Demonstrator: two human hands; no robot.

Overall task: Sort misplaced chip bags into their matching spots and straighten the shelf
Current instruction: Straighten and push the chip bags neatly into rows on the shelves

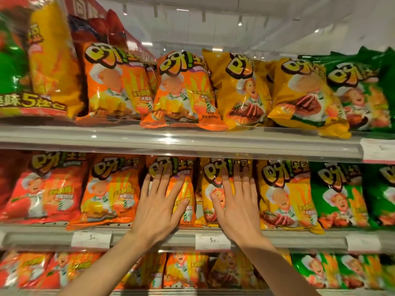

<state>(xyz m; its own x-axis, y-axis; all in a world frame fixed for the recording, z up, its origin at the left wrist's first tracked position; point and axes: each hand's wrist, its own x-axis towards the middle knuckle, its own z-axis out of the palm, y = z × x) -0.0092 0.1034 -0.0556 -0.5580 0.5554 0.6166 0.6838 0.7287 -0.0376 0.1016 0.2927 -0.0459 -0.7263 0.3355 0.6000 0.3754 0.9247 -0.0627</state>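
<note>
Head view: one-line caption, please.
Left hand flat on an orange chip bag, right hand on a yellow chip bag, middle shelf.

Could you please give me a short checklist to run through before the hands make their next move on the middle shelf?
1. Left hand flat on the orange bag, fingers spread, not gripping: ok.
2. Right hand flat on the yellow bag, not gripping: ok.
3. Colours grouped along the middle shelf, red, orange, yellow, green from left to right: ok.
4. Bags standing straight: not ok, the two under the hands lean apart, leaving a gap between their lower halves.
5. Upper shelf fronts even: not ok, the tilted yellow bag pokes over the shelf edge.
6. Rows behind the front bags matching: cannot tell, hidden.
</note>
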